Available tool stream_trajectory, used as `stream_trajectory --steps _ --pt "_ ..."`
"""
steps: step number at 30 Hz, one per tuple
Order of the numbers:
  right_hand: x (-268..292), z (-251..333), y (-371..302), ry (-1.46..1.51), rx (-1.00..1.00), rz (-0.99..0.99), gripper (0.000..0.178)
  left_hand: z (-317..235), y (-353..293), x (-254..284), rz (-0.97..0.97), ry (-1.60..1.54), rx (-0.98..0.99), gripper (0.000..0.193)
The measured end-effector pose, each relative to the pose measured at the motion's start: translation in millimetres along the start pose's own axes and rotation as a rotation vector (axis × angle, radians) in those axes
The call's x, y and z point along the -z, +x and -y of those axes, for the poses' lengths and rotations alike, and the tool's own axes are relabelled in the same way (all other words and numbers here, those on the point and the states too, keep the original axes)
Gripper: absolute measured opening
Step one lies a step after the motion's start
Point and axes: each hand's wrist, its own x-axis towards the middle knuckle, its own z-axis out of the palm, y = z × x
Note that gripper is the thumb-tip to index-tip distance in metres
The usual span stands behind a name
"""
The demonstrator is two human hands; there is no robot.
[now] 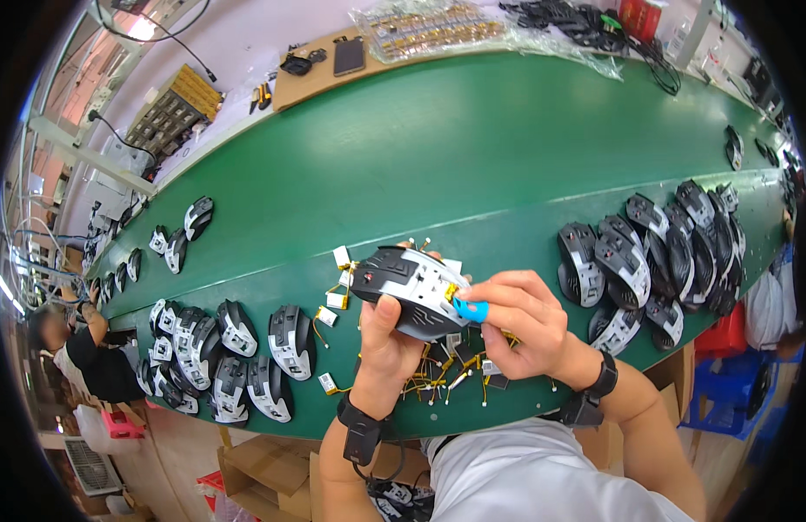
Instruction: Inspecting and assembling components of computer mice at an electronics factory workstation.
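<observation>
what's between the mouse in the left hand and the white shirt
In the head view, small wired packs lie jumbled on the green table between the mouse and shirt.

At the centre of the frame, the mouse hides most of the fingers of the left hand. The right hand covers part of a blue piece, too small to identify. Below centre, both hands hide some of the wired batteries. At the lower edge, the white shirt is cut off. At the far left, a co-worker's head is blurred; at the far right, the farthest mice are too small to make out.
</observation>
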Motion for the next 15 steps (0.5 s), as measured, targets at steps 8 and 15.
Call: stream_trajectory --steps 8,15 --pt "3.2 9.4 1.2 -0.02 0.026 0.058 0.02 -8.5 0.8 1.5 0.074 0.005 0.039 0.081" --pt "10.6 8.7 0.6 -0.058 0.05 0.066 0.022 -0.6 3.4 0.8 0.04 0.0 0.024 0.076"
